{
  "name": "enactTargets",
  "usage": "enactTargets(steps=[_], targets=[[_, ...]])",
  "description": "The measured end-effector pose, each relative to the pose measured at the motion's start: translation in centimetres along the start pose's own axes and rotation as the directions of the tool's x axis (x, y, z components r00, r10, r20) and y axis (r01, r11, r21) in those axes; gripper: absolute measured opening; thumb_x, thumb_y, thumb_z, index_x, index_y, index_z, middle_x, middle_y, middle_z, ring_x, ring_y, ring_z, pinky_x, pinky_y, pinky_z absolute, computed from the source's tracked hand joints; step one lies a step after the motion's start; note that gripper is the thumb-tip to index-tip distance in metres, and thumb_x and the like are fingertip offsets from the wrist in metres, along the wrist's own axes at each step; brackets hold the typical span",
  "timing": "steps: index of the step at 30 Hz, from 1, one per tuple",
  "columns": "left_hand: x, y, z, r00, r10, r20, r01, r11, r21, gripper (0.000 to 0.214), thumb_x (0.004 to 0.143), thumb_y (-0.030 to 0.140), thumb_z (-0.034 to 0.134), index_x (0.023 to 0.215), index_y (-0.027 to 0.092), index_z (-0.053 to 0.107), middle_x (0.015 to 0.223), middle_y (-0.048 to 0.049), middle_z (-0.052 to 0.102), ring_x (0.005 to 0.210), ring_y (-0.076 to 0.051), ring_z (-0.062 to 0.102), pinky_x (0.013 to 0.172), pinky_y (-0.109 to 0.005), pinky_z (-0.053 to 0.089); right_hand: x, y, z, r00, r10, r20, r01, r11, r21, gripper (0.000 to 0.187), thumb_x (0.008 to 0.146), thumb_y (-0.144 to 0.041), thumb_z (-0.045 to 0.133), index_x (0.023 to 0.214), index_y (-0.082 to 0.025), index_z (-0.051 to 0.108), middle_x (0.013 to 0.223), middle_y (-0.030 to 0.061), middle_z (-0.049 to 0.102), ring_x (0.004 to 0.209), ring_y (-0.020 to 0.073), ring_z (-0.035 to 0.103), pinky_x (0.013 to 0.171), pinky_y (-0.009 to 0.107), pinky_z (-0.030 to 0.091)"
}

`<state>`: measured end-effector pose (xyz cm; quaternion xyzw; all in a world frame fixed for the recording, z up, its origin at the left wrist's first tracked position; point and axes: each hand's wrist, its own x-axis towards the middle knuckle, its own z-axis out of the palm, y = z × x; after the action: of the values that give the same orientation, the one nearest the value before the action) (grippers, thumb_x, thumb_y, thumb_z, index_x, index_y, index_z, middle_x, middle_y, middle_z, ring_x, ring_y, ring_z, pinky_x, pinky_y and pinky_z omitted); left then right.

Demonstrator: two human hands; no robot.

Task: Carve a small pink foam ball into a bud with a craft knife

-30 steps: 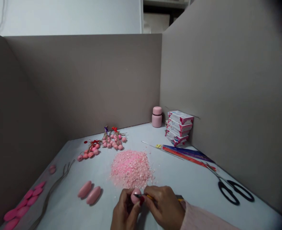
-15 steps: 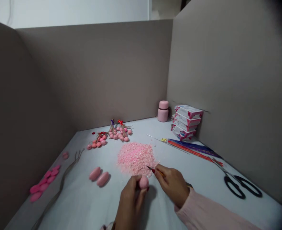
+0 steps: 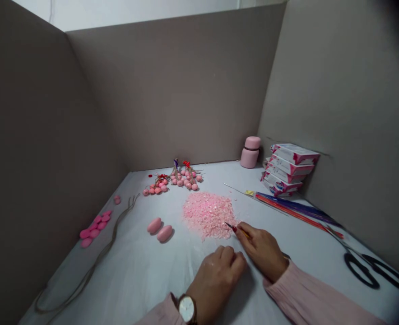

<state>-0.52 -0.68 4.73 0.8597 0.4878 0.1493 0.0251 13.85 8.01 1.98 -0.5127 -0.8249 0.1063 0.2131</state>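
Observation:
My right hand [image 3: 262, 247] pinches a thin yellow-handled pick [image 3: 235, 228] whose tip touches the near edge of a heap of pink sequins [image 3: 209, 214]. My left hand [image 3: 216, 276], with a wristwatch [image 3: 187, 308] on its wrist, rests on the table just left of the right hand. Its fingers are curled under, and the pink bead seen earlier is hidden inside them. Two pink oval beads [image 3: 160, 229] lie on the table to the left of the heap.
Finished pink bead clusters [image 3: 174, 179] lie at the back. Flat pink pieces [image 3: 95, 224] and thin wires [image 3: 94, 264] are at the left. A pink jar [image 3: 250, 152], stacked boxes [image 3: 288, 170], coloured rods [image 3: 294, 211] and black scissors [image 3: 372, 268] line the right side. Cardboard walls [image 3: 172, 90] enclose the white table [image 3: 132, 271].
My right hand moved the pick from the bead to the sequin heap. My left hand turned over, hiding the bead. The view shifted left and down.

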Motion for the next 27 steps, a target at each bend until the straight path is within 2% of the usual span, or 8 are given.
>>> enactTargets(steps=[4,12,19,27], targets=[[0.0,0.2,-0.2,1.0,0.018,0.012,-0.018,1.0,0.018,0.013,0.087,0.011,0.047,0.097,0.015,0.054,0.089,-0.0055,0.064,0.077,-0.019,0.058,0.067,-0.031,0.054,0.1,-0.1,-0.1,1.0,-0.001,0.008,0.002,1.0,-0.004,0.032,0.091,-0.036,0.031,0.075,-0.023,0.055,0.06,0.0008,0.065,0.057,0.0195,0.062,0.051,0.025,0.032],[-0.1,0.4,0.0,0.996,0.076,0.048,-0.079,0.994,0.077,0.012,0.084,0.011,0.052,0.096,0.013,0.055,0.087,-0.0057,0.065,0.076,-0.02,0.059,0.065,-0.031,0.055,0.0,-0.4,-0.4,1.0,-0.001,0.025,0.001,1.0,-0.004,0.032,0.09,-0.036,0.032,0.076,-0.023,0.058,0.061,0.0006,0.066,0.057,0.0185,0.062,0.051,0.024,0.033],[0.0,0.5,0.0,0.997,0.057,0.05,-0.062,0.994,0.093,0.011,0.083,0.011,0.054,0.094,0.012,0.055,0.086,-0.0053,0.065,0.075,-0.02,0.06,0.065,-0.031,0.055,-0.1,-0.3,-0.2,0.999,-0.009,0.036,0.009,1.0,0.006,0.032,0.091,-0.037,0.032,0.074,-0.023,0.056,0.058,-0.0001,0.063,0.054,0.018,0.06,0.05,0.024,0.032],[0.1,-0.2,2.4,0.994,0.061,-0.088,-0.049,0.991,0.124,0.006,0.081,0.013,0.058,0.087,0.015,0.057,0.076,-0.0045,0.068,0.066,-0.02,0.063,0.056,-0.03,0.055,-0.1,-0.4,-0.3,0.998,-0.02,0.057,0.018,0.999,0.043,0.03,0.091,-0.034,0.032,0.074,-0.023,0.055,0.062,0.0002,0.066,0.057,0.0178,0.062,0.052,0.023,0.034]])
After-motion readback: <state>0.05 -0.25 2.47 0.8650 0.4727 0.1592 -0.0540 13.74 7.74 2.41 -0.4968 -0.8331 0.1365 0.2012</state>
